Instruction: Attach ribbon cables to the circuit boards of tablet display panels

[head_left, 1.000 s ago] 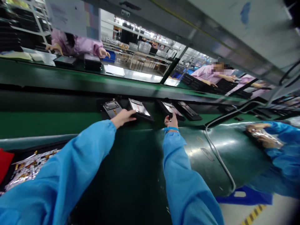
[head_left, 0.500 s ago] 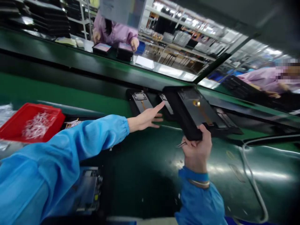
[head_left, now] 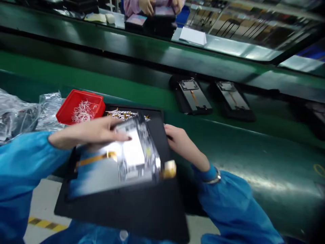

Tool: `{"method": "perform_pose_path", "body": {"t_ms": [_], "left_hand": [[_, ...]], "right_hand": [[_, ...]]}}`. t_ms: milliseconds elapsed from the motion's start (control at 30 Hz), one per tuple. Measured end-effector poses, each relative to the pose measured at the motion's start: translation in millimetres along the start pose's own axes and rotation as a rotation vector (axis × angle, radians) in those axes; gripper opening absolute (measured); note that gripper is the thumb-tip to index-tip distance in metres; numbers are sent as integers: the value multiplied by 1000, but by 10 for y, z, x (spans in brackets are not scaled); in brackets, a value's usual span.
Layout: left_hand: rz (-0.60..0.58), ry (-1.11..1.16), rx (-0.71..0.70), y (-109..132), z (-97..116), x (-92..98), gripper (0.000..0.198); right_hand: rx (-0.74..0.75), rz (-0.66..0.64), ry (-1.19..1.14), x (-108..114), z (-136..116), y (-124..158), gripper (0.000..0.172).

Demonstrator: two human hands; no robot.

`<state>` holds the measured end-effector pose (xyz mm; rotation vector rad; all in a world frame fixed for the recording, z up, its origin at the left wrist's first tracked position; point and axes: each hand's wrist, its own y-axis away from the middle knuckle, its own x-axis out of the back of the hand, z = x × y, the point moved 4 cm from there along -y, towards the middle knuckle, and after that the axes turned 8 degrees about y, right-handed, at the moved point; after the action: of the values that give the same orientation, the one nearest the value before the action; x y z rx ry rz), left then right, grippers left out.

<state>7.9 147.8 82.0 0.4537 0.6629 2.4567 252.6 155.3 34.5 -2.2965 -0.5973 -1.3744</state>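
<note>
A black tray (head_left: 142, 203) carrying a shiny display module (head_left: 132, 156) with an orange flex cable lies close in front of me, blurred by motion. My left hand (head_left: 88, 134) rests across the module's top, fingers stretched flat on it. My right hand (head_left: 181, 144) grips the tray's far right edge, fingers curled behind it. Both arms wear blue sleeves.
A red bin (head_left: 80, 106) of small white parts sits at the left beside crumpled plastic bags (head_left: 22, 113). Two black trays (head_left: 191, 96) with modules lie on the green conveyor (head_left: 101, 81). Another person's hands (head_left: 147, 5) work across the belt.
My right hand has brought the black tray from the conveyor down in front of me. My left hand left the belt and now lies on the module. The view tilted down and left.
</note>
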Motion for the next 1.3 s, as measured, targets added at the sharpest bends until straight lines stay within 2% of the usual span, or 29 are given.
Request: {"method": "perform_pose_path", "body": {"t_ms": [33, 100, 167, 233, 333, 400, 467, 633, 733, 900, 1033, 1133, 1300], "left_hand": [[-92, -123, -47, 27, -94, -118, 57], [-169, -472, -194, 20, -229, -370, 54], [-112, -785, -352, -21, -297, -568, 49], [-38, -925, -447, -55, -328, -677, 38], [44, -1023, -625, -34, -322, -693, 25], [103, -1063, -772, 19, -307, -632, 23], [149, -1044, -829, 52, -314, -519, 24], [251, -910, -807, -33, -305, -189, 25], [280, -780, -765, -170, -234, -78, 23], [190, -511, -688, -361, -73, -62, 20], [81, -163, -508, -457, -82, -57, 19], [131, -28, -423, -468, -147, -58, 24], [230, 161, -336, -415, -243, -145, 31]], "right_hand": [[-6, -26, -6, -72, -18, -113, 16], [-23, -66, -21, -189, -92, -321, 13], [-42, -73, -40, -271, -195, -494, 9], [-60, -53, -47, -335, -291, -633, 6], [-86, -84, -40, -448, -362, -774, 11], [-97, -132, -59, -503, -347, -818, 17], [-126, -156, -103, -502, -288, -811, 23], [-174, -96, -271, -291, -178, -614, 23], [-208, -65, -410, -177, -212, -475, 23], [-268, -131, -633, -150, -295, -368, 25], [-292, -193, -703, -190, -295, -360, 25], [-329, -186, -845, -254, -305, -366, 26], [-430, 6, -1171, -406, -399, -393, 48]]}}
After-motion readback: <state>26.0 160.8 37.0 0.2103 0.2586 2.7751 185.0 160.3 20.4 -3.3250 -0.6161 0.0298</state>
